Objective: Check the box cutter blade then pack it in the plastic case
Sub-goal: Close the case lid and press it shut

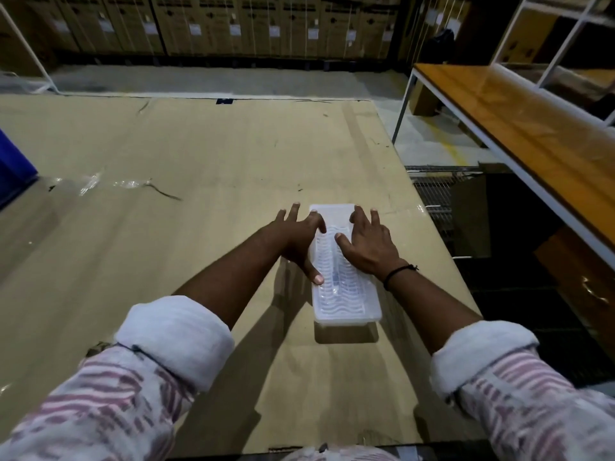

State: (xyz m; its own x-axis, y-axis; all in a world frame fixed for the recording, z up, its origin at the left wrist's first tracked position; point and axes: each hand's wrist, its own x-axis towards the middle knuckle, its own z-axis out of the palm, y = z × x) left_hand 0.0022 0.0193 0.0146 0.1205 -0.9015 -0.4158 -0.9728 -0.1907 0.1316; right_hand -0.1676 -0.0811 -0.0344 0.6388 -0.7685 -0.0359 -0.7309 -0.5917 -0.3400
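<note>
A translucent white plastic case point(346, 304) lies lengthwise on the cardboard-covered table point(199, 154), its ribbed lid on. Through the lid a dim bluish shape shows, the box cutter point(335, 277), lying along the case's middle; its blade cannot be made out. My left hand point(294, 237) rests on the case's left side, fingers spread, with the thumb pressed on the lid. My right hand point(369, 244) lies flat on the lid's right half, fingers apart and reaching toward the far end. Neither hand grips anything.
Crumpled clear plastic wrap point(109, 184) lies at the left of the table beside a blue bin point(13, 168). The table's right edge runs just past the case, with a wire basket point(432, 191) below. A wooden shelf rack point(519, 128) stands at the right, stacked cartons point(233, 24) behind.
</note>
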